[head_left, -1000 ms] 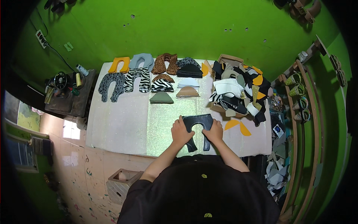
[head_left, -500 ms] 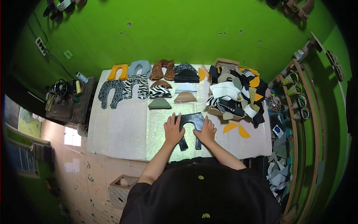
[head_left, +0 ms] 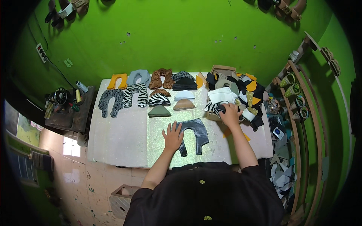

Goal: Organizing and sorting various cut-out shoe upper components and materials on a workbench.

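At lower centre, the left hand (head_left: 173, 138) rests, fingers apart, on the black U-shaped piece (head_left: 200, 130); right of centre, the right hand (head_left: 230, 116) reaches the scrap pile (head_left: 223, 95), finger closure unclear.

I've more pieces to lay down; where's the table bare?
Widest: the table's left front, before the grey patterned pieces, left of the left hand. Narrower: between the arched black piece and right forearm. Crowded: the back rows and scrap box.
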